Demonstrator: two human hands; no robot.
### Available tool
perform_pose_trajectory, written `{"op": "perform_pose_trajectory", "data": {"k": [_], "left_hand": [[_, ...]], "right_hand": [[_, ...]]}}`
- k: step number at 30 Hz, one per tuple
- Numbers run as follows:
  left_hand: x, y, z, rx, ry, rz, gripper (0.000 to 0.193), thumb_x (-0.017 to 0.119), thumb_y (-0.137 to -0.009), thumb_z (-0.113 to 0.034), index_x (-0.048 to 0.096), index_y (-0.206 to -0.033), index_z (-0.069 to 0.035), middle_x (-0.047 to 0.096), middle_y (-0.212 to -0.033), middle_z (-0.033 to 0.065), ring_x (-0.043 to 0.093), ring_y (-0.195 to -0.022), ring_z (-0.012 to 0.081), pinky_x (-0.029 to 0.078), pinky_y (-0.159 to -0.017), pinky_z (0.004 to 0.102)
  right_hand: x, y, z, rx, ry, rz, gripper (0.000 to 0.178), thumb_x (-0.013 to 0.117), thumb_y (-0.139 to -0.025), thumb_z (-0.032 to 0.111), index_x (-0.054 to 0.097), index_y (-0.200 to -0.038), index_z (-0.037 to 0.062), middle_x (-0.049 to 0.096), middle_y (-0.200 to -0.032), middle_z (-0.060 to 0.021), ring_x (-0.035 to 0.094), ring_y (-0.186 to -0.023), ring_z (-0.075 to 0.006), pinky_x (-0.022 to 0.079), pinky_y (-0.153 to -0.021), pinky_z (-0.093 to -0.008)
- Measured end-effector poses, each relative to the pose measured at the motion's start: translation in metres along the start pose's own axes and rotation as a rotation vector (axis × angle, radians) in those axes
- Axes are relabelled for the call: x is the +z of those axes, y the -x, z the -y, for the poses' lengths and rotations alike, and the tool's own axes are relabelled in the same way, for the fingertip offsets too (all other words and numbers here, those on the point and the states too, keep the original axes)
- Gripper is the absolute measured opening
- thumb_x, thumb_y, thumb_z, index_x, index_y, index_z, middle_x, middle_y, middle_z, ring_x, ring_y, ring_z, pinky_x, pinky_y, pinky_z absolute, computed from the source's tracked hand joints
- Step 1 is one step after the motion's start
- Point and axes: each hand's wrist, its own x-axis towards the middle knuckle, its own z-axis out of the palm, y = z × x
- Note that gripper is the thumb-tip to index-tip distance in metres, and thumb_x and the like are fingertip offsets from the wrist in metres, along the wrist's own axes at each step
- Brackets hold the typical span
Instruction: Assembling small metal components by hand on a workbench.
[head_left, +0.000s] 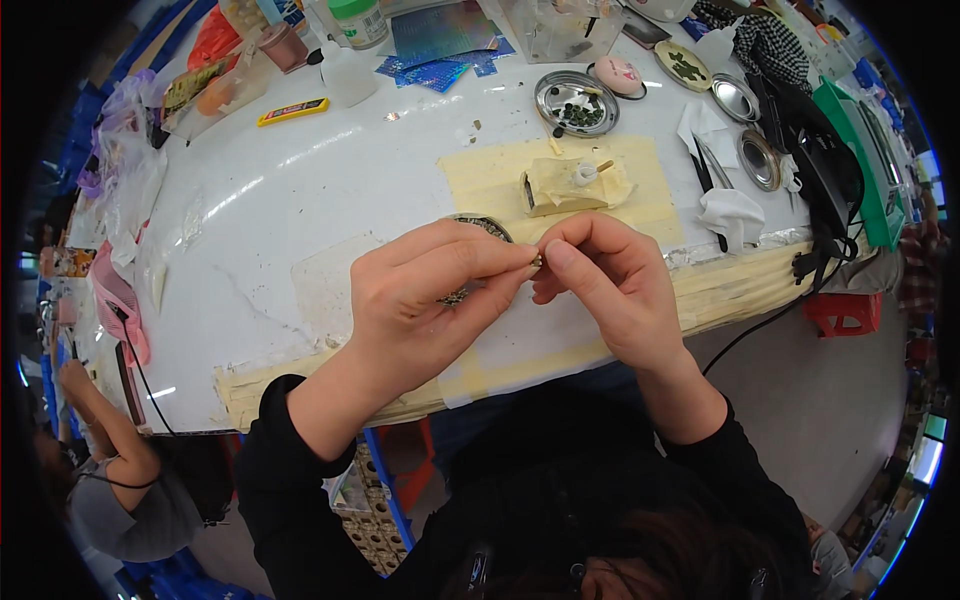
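both hands meet above the near edge of the white surface (300, 190), forearms coming in from below, wrists bent inward. left hand (420, 300) and right hand (600, 285) each pinch a tiny dark piece (537, 261) between thumb and fingertips, held between them. a small round dish (480, 228) sits just behind, partly hidden.

Tiny brownish bead (537, 261), pinched between thumb and forefinger tips of both hands, held in air above white table edge. Mostly hidden by fingers (500, 258); shape too small to tell.
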Motion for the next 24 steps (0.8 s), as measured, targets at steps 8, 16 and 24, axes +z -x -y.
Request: {"op": "perform_pose_trajectory", "data": {"k": [8, 16, 24], "left_hand": [[0.000, 0.000, -0.002, -0.080, 0.013, -0.024, 0.016, 0.077, -0.077, 0.005, 0.073, -0.092, 0.000, 0.072, -0.083, 0.0086, 0.067, -0.072, 0.0141, 0.051, -0.065, 0.0248], [0.001, -0.001, 0.000, -0.071, -0.014, -0.048, 0.014, 0.075, -0.078, 0.005, 0.073, -0.090, -0.001, 0.071, -0.082, 0.0081, 0.067, -0.070, 0.0136, 0.053, -0.063, 0.0240], [0.001, 0.000, -0.001, -0.069, 0.005, -0.058, 0.014, 0.075, -0.077, 0.005, 0.073, -0.089, -0.001, 0.071, -0.081, 0.0077, 0.067, -0.069, 0.0138, 0.054, -0.062, 0.0239]], "right_hand": [[-0.033, -0.019, 0.016, -0.645, 0.922, -0.443, 0.007, 0.070, -0.088, 0.005, 0.070, -0.093, 0.0011, 0.064, -0.082, -0.0055, 0.058, -0.071, -0.0139, 0.046, -0.063, -0.0265], [-0.037, -0.031, 0.016, -0.617, 1.146, -0.374, 0.009, 0.073, -0.082, 0.005, 0.070, -0.090, 0.0026, 0.060, -0.077, -0.0056, 0.057, -0.070, -0.0204, 0.044, -0.063, -0.0319], [-0.016, -0.011, 0.028, -0.725, 0.851, -0.400, 0.008, 0.072, -0.086, 0.003, 0.067, -0.090, -0.0015, 0.063, -0.083, -0.0080, 0.059, -0.073, -0.0163, 0.049, -0.066, -0.0270]]}}
